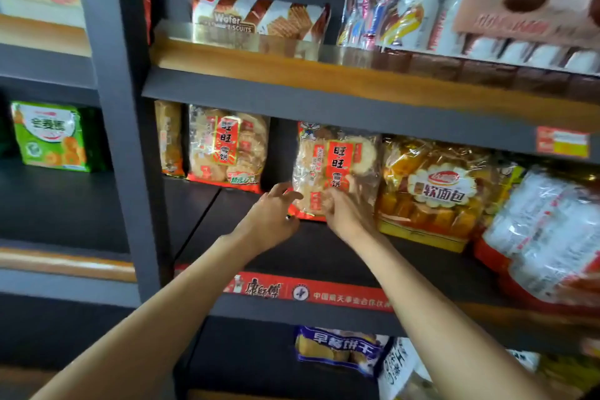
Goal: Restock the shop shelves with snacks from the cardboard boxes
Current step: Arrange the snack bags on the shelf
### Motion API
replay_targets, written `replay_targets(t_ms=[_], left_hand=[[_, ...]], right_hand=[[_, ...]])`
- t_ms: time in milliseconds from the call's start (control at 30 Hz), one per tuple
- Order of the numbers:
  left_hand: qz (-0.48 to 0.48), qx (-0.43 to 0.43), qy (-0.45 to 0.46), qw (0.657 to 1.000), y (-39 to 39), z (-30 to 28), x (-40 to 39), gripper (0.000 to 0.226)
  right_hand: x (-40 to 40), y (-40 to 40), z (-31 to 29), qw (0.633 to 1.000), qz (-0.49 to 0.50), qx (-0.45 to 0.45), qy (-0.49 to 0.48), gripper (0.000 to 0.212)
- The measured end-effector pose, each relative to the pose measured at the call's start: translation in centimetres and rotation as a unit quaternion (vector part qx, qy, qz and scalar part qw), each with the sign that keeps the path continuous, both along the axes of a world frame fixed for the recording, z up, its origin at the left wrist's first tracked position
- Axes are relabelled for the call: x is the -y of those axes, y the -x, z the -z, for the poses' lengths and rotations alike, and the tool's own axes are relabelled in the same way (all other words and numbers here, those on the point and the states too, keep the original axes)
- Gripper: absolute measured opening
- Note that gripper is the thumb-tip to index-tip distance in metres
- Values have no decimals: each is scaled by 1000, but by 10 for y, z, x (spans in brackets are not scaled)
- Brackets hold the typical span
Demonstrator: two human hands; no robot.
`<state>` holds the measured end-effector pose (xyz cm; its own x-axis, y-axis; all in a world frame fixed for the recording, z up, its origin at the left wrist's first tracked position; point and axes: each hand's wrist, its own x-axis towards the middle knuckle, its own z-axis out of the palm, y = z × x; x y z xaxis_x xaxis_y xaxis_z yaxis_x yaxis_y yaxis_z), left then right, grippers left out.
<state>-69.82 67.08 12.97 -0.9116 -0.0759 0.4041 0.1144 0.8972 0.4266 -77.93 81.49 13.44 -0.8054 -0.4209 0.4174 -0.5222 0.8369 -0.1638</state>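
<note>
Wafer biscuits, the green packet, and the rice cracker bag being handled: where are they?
Wafer biscuits point(256, 14): head view, middle of pack front.
Green packet point(53, 136): head view, its front face.
Rice cracker bag point(334, 166): head view, red label.

A: Where are you standing?
B: You're in a shop. Dark metal shelving point(120, 127) with wood-edged tiers holds rows of packaged snacks: wafer biscuits point(256, 14), rice crackers point(227, 149), soft bread point(435, 185). A price tag point(562, 141) and a red brand strip point(308, 292) line the edges.
</note>
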Motion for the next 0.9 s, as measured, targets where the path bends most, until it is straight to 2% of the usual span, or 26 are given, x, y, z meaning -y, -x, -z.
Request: replay_targets(t_ms=[100, 200, 300, 400, 500, 567, 633, 767, 833, 900], left_hand=[[43, -181, 11, 982, -64, -13, 0, 38], [48, -302, 49, 951, -134, -11, 18, 31], [-12, -325, 41, 945, -197, 2, 57, 28], [-112, -275, -10, 955, -259, 27, 117, 26], [-237, -181, -90, 950, -330, 62, 186, 36], [-316, -132, -123, 931, -385, 83, 231, 42], [-383, -101, -137, 908, -440, 98, 269, 40], [-497, -42, -252, 829, -539, 119, 335, 30], [-545, -45, -290, 785, -582, 127, 369, 28], [-569, -66, -312, 758, -616, 134, 400, 25]], right_hand=[[14, -29, -12, 987, -85, -72, 114, 41], [31, -78, -25, 930, -200, -163, 262, 35], [65, -140, -36, 877, -293, -230, 303, 34], [125, -206, -39, 831, -397, -240, 306, 32], [209, -270, -22, 817, -478, -169, 274, 34], [271, -309, 1, 825, -501, -107, 237, 35], [326, -345, 26, 840, -508, -63, 178, 35], [418, -399, 71, 872, -486, 46, 1, 38], [461, -419, 86, 869, -482, 97, -63, 40], [503, -439, 96, 861, -476, 147, -98, 41]])
